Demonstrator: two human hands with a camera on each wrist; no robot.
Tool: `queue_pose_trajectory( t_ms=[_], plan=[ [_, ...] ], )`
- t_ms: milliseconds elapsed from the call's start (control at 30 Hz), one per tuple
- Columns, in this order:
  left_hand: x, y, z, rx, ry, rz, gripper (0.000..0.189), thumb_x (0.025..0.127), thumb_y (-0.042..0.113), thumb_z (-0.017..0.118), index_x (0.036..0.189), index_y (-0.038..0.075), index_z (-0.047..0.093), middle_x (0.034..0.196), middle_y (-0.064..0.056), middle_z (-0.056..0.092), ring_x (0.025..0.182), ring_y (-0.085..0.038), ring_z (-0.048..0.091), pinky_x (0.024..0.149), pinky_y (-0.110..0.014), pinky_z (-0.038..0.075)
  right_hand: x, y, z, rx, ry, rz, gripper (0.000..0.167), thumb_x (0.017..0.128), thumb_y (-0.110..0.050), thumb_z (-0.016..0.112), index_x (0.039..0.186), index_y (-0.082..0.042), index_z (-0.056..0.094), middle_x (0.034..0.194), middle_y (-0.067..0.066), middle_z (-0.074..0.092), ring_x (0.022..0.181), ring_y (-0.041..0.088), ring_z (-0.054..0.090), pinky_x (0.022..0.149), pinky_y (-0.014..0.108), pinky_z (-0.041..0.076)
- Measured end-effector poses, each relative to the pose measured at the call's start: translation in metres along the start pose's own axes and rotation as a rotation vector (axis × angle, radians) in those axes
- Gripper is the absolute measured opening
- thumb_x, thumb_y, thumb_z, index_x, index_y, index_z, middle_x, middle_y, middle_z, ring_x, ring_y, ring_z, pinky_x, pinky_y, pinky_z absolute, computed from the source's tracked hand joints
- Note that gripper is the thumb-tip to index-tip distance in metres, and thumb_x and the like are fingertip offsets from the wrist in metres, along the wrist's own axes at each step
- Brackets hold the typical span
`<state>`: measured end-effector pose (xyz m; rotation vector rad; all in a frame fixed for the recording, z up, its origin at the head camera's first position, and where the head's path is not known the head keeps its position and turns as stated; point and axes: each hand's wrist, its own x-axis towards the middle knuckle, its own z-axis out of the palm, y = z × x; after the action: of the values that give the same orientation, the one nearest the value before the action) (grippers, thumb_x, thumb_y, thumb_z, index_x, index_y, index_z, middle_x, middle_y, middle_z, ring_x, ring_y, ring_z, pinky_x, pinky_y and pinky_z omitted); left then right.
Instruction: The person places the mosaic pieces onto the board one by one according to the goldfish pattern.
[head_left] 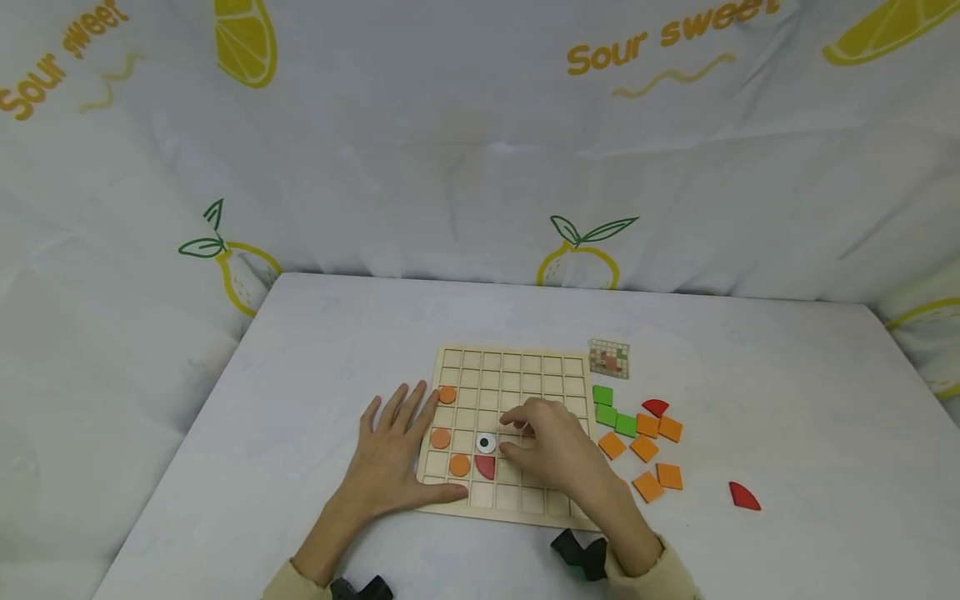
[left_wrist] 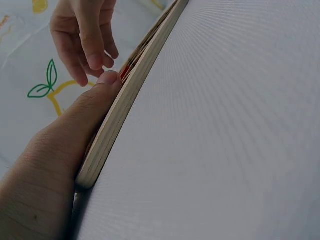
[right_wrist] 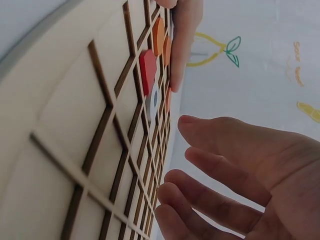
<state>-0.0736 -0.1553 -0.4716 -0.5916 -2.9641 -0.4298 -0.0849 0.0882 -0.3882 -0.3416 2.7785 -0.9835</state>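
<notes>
A wooden grid board (head_left: 510, 497) lies on the white table. My left hand (head_left: 390, 462) rests along its left side with fingers spread and straight, the thumb over the front left part. In the left wrist view that thumb touches the board's edge (left_wrist: 117, 122). My right hand (head_left: 551, 446) hovers above the grid, fingers loosely bent and apart, holding nothing. Just left of its fingertips sits a white eye disc (head_left: 486, 442) with a black pupil. A red quarter-circle piece (head_left: 485, 467) fills the cell in front of it. Three orange discs, one an orange disc (head_left: 460, 465), occupy cells toward the left.
Right of the board lie green squares (head_left: 602, 396), several orange squares (head_left: 644, 449) and a red quarter-circle (head_left: 656, 407). Another red quarter-circle (head_left: 745, 496) lies farther right. A small pattern card (head_left: 610, 358) touches the board's far right corner. A lemon-print cloth (head_left: 450, 167) hangs behind the table.
</notes>
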Motion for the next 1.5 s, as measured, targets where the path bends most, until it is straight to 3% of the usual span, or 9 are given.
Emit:
queue_pose_trajectory(
  t_ms=[233, 567, 933, 1100, 1267, 1500],
  plan=[
    [-0.001, 0.001, 0.0, 0.018, -0.026, -0.02, 0.132, 0.063, 0.092, 0.063, 0.164, 0.018, 0.023, 0.173, -0.006, 0.021, 0.159, -0.033, 0.02, 0.124, -0.064, 0.012, -0.007, 0.011, -0.013, -0.039, 0.032, 0.018, 0.024, 0.081, -0.008, 0.084, 0.104, -0.006, 0.08, 0.095, 0.005, 0.076, 0.085, 0.016, 0.065, 0.075, 0.032, 0.058],
    [-0.001, 0.001, -0.001, 0.013, -0.017, -0.011, 0.13, 0.064, 0.092, 0.063, 0.164, 0.018, 0.024, 0.172, -0.006, 0.023, 0.159, -0.033, 0.021, 0.123, -0.064, 0.013, -0.023, 0.034, -0.042, -0.02, 0.024, 0.018, 0.025, 0.085, -0.011, 0.081, 0.109, -0.004, 0.078, 0.109, 0.009, 0.076, 0.092, 0.021, 0.067, 0.076, 0.036, 0.06],
    [-0.001, 0.0, 0.0, 0.007, 0.032, 0.013, 0.132, 0.064, 0.102, 0.047, 0.162, 0.016, 0.03, 0.17, -0.01, 0.029, 0.156, -0.036, 0.026, 0.121, -0.067, 0.017, -0.034, 0.068, -0.063, -0.04, 0.041, 0.043, 0.032, 0.084, -0.018, 0.084, 0.111, -0.002, 0.077, 0.104, 0.009, 0.076, 0.09, 0.022, 0.069, 0.073, 0.035, 0.059],
    [-0.001, 0.0, -0.001, -0.005, 0.001, -0.005, 0.132, 0.064, 0.099, 0.053, 0.164, 0.018, 0.026, 0.171, -0.008, 0.025, 0.158, -0.034, 0.022, 0.122, -0.066, 0.014, -0.032, 0.076, -0.068, -0.06, 0.031, 0.031, 0.033, 0.083, -0.017, 0.084, 0.111, 0.0, 0.077, 0.103, 0.009, 0.077, 0.088, 0.019, 0.068, 0.071, 0.029, 0.057],
    [0.001, 0.001, 0.0, -0.003, -0.03, -0.018, 0.132, 0.063, 0.094, 0.061, 0.165, 0.019, 0.022, 0.172, -0.006, 0.022, 0.159, -0.033, 0.019, 0.123, -0.065, 0.012, -0.034, 0.083, -0.072, -0.075, -0.003, 0.027, 0.031, 0.083, -0.016, 0.083, 0.11, -0.001, 0.078, 0.104, 0.007, 0.077, 0.091, 0.019, 0.068, 0.075, 0.034, 0.057],
    [0.001, 0.0, 0.0, -0.016, -0.028, -0.023, 0.132, 0.063, 0.094, 0.061, 0.164, 0.019, 0.023, 0.172, -0.007, 0.023, 0.159, -0.033, 0.019, 0.123, -0.065, 0.012, -0.032, 0.09, -0.074, -0.102, -0.062, 0.028, 0.032, 0.081, -0.018, 0.086, 0.108, -0.002, 0.079, 0.094, 0.001, 0.075, 0.086, 0.016, 0.063, 0.074, 0.033, 0.054]
  ],
)
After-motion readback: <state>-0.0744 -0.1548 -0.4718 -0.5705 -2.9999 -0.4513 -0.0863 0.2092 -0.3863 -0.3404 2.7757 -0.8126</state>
